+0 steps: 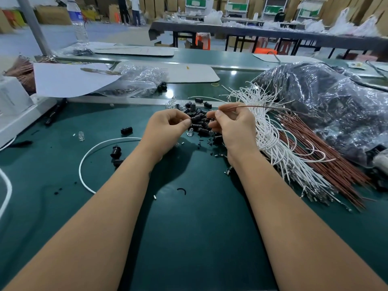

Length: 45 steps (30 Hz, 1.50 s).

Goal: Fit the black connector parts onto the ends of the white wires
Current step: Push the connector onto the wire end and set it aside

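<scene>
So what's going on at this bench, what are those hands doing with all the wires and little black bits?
A person is assembling wire connectors by hand. The left hand pinches a small black connector part, and the right hand pinches the end of a thin brown wire, bringing the two together above a pile of black parts on the green table. Bundles of white wires and brown wires lie to the right.
</scene>
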Tool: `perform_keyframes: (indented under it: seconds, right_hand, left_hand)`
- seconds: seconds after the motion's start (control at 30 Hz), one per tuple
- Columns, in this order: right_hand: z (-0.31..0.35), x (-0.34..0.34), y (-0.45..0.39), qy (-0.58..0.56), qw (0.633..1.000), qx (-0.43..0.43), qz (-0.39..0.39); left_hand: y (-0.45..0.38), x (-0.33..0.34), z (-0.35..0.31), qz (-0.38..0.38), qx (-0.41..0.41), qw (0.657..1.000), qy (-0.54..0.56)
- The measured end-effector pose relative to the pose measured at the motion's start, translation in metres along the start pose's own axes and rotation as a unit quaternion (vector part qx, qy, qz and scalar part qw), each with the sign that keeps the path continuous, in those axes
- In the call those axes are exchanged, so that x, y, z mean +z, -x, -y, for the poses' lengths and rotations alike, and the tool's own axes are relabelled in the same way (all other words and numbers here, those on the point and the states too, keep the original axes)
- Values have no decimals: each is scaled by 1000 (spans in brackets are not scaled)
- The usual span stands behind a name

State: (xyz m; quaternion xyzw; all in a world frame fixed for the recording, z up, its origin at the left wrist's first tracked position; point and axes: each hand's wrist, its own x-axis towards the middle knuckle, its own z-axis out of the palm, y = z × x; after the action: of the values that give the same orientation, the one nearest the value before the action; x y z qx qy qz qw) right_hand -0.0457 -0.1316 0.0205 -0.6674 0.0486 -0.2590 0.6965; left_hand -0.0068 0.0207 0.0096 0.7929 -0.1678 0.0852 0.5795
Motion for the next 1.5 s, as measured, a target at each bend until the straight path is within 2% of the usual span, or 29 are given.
perform_keyframes:
  seconds: [0.1, 0.2, 0.33, 0.47, 0.7, 0.97, 1.07, 1.17, 1.27, 1.4, 1.47, 1.5]
  right_hand:
    - [-2, 3, 1, 29, 999, 1, 25]
    - [-3, 3, 1, 30, 999, 6, 37]
    - [-5, 4, -3, 31, 999, 19, 17]
    - [-6, 6, -3, 67, 997, 1, 31]
    - [0, 3, -3, -45, 996, 67, 29]
    - [2, 6, 3, -5, 994, 58, 95]
    - [3, 1, 3, 16, 994, 28, 108]
    - [4, 2, 3, 20, 994, 14, 107]
    - [5, -1, 0, -33, 997, 43, 50]
    - [4, -6, -3, -87, 994, 56, 37]
    - [3, -6, -2, -88, 994, 56, 44]
    - [3, -6, -2, -84, 994, 56, 48]
  left_hand:
    - [-3, 1, 2, -27, -22, 999, 16]
    - [-5, 6, 0, -14, -31, 999, -3]
    - [-4, 10, -5, -7, -30, 999, -9]
    - [-2, 8, -9, -8, -15, 1000, 23]
    - [-1, 13, -14, -20, 3, 1000, 10]
    - [3, 20, -20, -25, 68, 997, -28]
    - [3, 18, -19, -34, 87, 994, -51]
    - [2, 13, -18, -15, 124, 986, -114]
    - [-1, 3, -14, -12, 138, 966, -217]
    - [0, -9, -10, -63, 68, 915, -393]
    - [2, -13, -13, -82, 20, 895, -439]
    - [2, -13, -14, -81, 16, 896, -437]
